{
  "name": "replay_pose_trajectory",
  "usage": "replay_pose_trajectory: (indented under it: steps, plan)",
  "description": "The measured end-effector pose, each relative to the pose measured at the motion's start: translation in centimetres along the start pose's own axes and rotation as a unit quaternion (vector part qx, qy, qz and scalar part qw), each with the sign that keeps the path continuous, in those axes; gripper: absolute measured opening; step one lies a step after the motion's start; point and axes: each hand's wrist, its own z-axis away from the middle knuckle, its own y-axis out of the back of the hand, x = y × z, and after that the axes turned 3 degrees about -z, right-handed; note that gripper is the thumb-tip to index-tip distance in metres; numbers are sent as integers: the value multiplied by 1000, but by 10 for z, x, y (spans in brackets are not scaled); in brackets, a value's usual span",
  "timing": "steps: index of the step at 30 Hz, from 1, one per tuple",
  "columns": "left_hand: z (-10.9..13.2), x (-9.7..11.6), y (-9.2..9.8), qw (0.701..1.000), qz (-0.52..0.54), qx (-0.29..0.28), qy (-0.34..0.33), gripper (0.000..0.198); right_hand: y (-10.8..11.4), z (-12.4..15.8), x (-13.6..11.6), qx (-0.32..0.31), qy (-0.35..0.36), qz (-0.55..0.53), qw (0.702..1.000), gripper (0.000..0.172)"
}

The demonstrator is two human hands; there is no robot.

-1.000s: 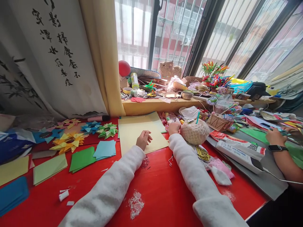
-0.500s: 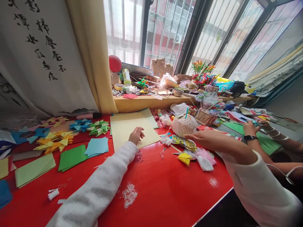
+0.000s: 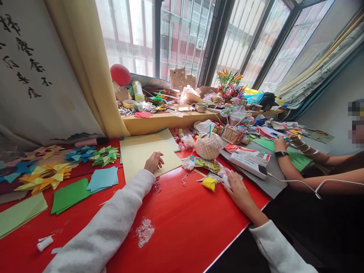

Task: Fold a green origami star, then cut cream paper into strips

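Note:
My left hand point(image 3: 154, 163) rests at the right front part of a large cream paper sheet point(image 3: 139, 151), fingers loosely bent and nothing visible in them. My right hand point(image 3: 236, 189) lies spread, palm down, near the table's right edge, its fingertips at a white and pink bag point(image 3: 223, 176) that it partly covers. Left of it are a small yellow packet point(image 3: 209, 183) and a yellow-and-black printed wrapper point(image 3: 207, 164). Behind these stands a round, net-wrapped coconut-like thing point(image 3: 209, 147) with a teal straw. A thin white looped cord point(image 3: 184, 179) lies between my hands.
Folded paper stars point(image 3: 45, 176) and stacks of coloured paper point(image 3: 71, 195) spread over the left. White scraps point(image 3: 145, 231) lie in front. At right are a white power strip point(image 3: 248, 165) and a co-worker's hands point(image 3: 281, 145). Craft supplies crowd the windowsill point(image 3: 162, 120).
My right hand has come down from beside the net-wrapped thing onto the table by the bags. My left hand stays on the cream sheet. The view has turned rightward.

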Motion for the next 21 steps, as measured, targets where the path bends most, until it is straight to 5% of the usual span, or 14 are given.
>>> replay_pose_trajectory:
  steps: [15, 19, 21]
  plan:
    - [-2, -6, 2, 999, -52, -2, 5, 39, 15, -17, -4, 171, -47, 14, 984, 49]
    - [-1, -7, 1, 995, -95, -2, -7, 41, 29, -13, -23, 210, -19, 33, 977, 45]
    - [0, -8, 0, 992, -128, -2, -19, 42, 35, -6, -40, 189, 50, 4, 981, 48]
